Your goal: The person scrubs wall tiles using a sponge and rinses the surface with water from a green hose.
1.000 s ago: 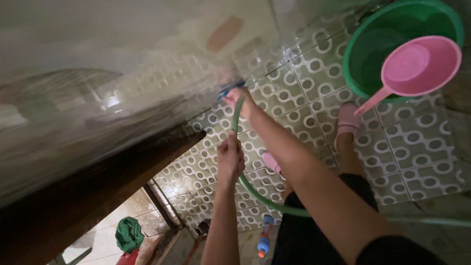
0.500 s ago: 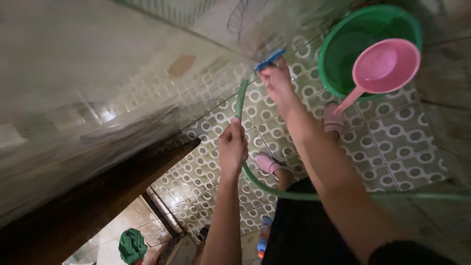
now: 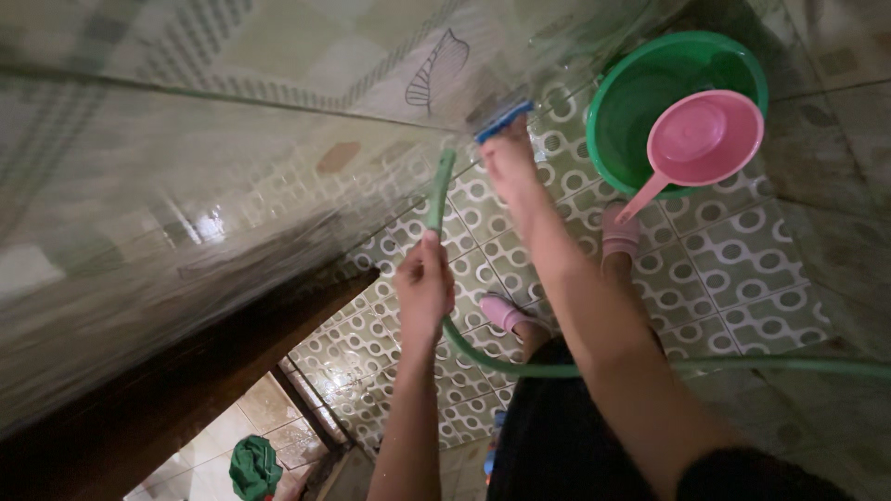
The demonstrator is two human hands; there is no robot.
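My left hand (image 3: 423,283) grips a green hose (image 3: 439,190) whose open end points up at the glossy tiled wall (image 3: 232,186). The hose runs down past my legs and off to the right. My right hand (image 3: 508,160) is stretched out higher and presses a blue scrub brush (image 3: 502,119) against the wall where it meets the patterned floor tiles.
A green basin (image 3: 622,102) holding a pink dipper (image 3: 701,139) stands on the patterned floor (image 3: 742,260) at the upper right. My feet wear pink slippers (image 3: 620,232). A dark wooden door edge (image 3: 186,371) runs at the lower left, with a green cloth (image 3: 253,467) beyond it.
My right hand has slid the blue brush farther along the wall, away from me. The left hand with the hose followed, and the view tilted toward the wall.
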